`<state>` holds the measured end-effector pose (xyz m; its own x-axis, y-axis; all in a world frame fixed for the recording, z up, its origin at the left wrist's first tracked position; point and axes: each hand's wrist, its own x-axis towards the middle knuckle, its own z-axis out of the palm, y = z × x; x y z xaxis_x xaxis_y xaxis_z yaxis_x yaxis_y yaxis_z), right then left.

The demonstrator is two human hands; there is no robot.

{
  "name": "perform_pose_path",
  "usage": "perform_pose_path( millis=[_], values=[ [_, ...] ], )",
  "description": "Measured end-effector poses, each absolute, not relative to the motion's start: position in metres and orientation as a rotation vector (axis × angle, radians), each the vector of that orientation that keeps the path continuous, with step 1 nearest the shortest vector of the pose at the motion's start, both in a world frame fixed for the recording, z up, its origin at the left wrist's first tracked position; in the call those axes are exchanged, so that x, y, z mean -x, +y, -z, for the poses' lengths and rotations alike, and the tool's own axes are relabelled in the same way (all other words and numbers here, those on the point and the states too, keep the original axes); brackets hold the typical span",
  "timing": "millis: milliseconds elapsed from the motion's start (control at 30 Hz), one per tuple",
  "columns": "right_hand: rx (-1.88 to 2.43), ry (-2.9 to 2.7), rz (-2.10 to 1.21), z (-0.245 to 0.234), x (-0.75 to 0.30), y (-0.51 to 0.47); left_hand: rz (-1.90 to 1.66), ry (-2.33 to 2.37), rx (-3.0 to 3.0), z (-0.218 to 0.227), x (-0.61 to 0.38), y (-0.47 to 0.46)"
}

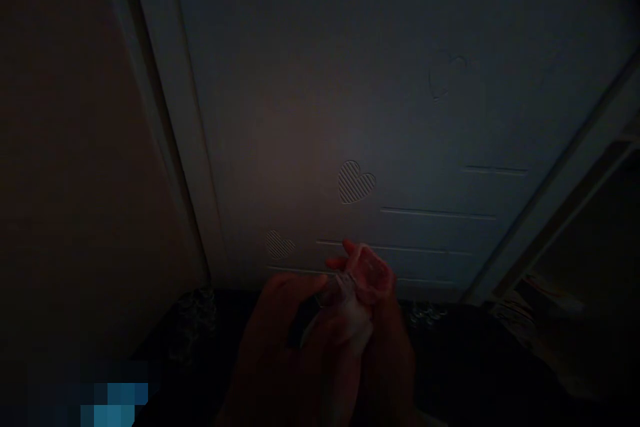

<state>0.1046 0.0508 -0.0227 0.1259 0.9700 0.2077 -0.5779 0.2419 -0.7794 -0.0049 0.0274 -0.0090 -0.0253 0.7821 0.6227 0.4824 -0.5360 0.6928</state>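
The picture is very dark. Low in the middle, both hands meet around a soft, pale, crumpled thing [350, 320], thin and whitish, with a rounded pink-red end [373, 273] that looks hollow or dished. Its kind cannot be made out. My left hand [275, 333] curves in from the left, its fingers bent and touching the pale part. From behind and the right, my right hand [393, 340] wraps the thing, and a few fingertips stick out past its upper left side. The hands hide much of it.
Ahead stands a light door or panel [300, 93] with a striped heart [357, 182] and grooved lines. A frame [175, 120] and brownish wall [75, 147] are at left. Dark patterned cloth [197, 313] lies below. Dim items [540, 300] sit at right.
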Motion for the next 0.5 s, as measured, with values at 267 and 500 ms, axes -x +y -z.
perform_pose_path(
  millis=[267, 500],
  values=[
    [0.547, -0.586, -1.360, 0.020, -0.104, 0.054, -1.571, 1.332, -1.899, 0.006, 0.002, 0.030],
    [0.617, -0.761, -1.331, 0.016, -0.106, 0.054, -1.671, 1.442, -2.031, 0.007, -0.005, 0.027]
  ],
)
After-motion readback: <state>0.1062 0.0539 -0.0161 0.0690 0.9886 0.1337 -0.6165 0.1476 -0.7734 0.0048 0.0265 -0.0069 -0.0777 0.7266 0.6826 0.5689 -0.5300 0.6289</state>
